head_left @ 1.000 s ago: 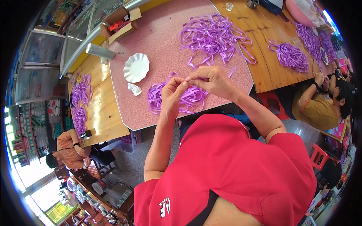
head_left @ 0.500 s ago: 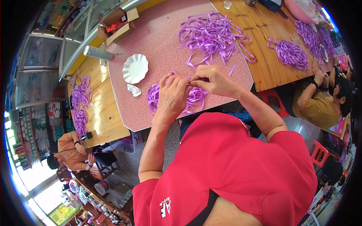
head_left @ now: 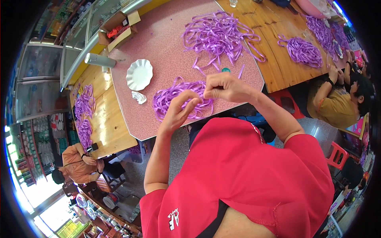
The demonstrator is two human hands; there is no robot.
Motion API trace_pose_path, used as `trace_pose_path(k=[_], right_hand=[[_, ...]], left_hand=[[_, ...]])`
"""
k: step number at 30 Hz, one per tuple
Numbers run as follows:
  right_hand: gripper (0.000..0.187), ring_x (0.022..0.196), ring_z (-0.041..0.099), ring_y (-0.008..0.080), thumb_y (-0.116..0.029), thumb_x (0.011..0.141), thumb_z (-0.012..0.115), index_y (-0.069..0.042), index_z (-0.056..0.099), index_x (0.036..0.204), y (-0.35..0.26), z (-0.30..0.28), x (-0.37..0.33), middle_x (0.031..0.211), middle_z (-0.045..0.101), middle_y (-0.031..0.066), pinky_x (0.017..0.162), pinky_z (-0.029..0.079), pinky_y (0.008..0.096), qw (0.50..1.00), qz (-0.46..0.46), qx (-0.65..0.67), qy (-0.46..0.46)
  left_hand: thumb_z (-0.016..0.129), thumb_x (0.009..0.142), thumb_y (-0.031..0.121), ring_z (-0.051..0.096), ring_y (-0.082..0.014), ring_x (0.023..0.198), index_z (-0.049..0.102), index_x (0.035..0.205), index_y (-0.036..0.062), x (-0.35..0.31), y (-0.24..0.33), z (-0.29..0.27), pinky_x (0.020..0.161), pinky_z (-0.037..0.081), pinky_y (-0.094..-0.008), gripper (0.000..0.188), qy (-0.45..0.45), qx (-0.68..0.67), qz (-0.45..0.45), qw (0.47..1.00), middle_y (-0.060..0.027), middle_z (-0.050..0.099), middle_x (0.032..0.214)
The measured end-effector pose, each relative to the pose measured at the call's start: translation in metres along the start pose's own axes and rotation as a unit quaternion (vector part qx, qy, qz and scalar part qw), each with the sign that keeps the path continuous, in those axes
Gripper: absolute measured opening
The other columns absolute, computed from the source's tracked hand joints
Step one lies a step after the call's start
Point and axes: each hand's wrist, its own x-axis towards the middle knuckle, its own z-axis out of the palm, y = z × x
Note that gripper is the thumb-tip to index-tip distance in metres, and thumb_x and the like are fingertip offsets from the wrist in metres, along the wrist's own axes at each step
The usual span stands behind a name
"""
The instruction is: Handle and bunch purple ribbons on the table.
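One person in an orange top (head_left: 75, 164) sits at the far left, beside a varnished yellow-brown wooden table (head_left: 109, 123) bearing a strung-out heap of purple ribbon (head_left: 83, 104). Next come a silver-grey cylindrical flask (head_left: 99, 60), an open brown cardboard box with red contents (head_left: 119, 29), a white scalloped plate (head_left: 139, 74) and a crumpled white tissue (head_left: 139, 97). On the pink speckled table (head_left: 166, 51), near its front edge, lies a looped pile of glossy purple ribbon (head_left: 163, 104). Over it, the left hand (head_left: 177, 111) is loosely curled; whether its thumb and forefinger meet, I cannot tell. Just right of it, the right hand (head_left: 225, 89) has its fingers folded together against the thumb; anything pinched there is too small to make out. Behind lies a larger purple ribbon tangle (head_left: 218, 37). Further right, a compact purple ribbon bundle (head_left: 303, 51) rests on another wooden table (head_left: 274, 73), near a person in a mustard shirt (head_left: 335, 103).
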Motion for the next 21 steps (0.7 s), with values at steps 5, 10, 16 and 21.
trace_pose_path(k=[5,10,16,21], right_hand=[[0.019,0.066,0.048,0.0062,-0.019,0.097,0.059,-0.001,0.065,0.092,-0.043,-0.020,0.009,0.078,0.056,-0.0003,0.059,0.036,0.0212,0.970,0.052,0.230,0.061],[0.021,0.063,0.045,0.0058,-0.020,0.099,0.056,-0.001,0.063,0.102,-0.035,-0.086,-0.004,0.077,0.052,-0.0002,0.059,0.038,0.0225,0.866,-0.096,0.393,0.293],[0.021,0.062,0.046,0.0060,-0.018,0.097,0.058,0.000,0.061,0.106,0.035,-0.139,-0.072,0.078,0.052,-0.0015,0.061,0.040,0.0229,0.806,-0.053,0.437,0.396],[0.015,0.061,0.050,0.0061,-0.014,0.095,0.061,0.000,0.065,0.100,0.100,-0.128,-0.108,0.078,0.057,-0.0011,0.058,0.044,0.0252,0.772,0.050,0.405,0.487]], left_hand=[[0.061,0.094,0.019,0.061,-0.0183,0.095,0.063,0.110,0.0003,0.039,-0.001,0.056,0.090,0.044,-0.0327,0.024,0.134,-0.043,0.114,0.983,-0.0077,0.063,0.102],[0.062,0.095,0.018,0.059,-0.0126,0.096,0.065,0.109,0.0010,0.042,-0.023,0.036,0.088,0.045,-0.0278,0.023,0.000,-0.130,0.009,0.991,-0.0046,0.065,0.104],[0.062,0.095,0.016,0.060,-0.0099,0.090,0.065,0.107,-0.0001,0.003,-0.035,-0.006,0.084,0.046,-0.0235,0.020,0.096,-0.125,-0.046,0.986,-0.0029,0.067,0.096],[0.063,0.095,0.019,0.059,-0.0090,0.082,0.065,0.102,0.0002,-0.038,-0.069,-0.043,0.077,0.046,-0.0236,0.020,0.029,-0.106,-0.166,0.980,-0.0006,0.064,0.087]])
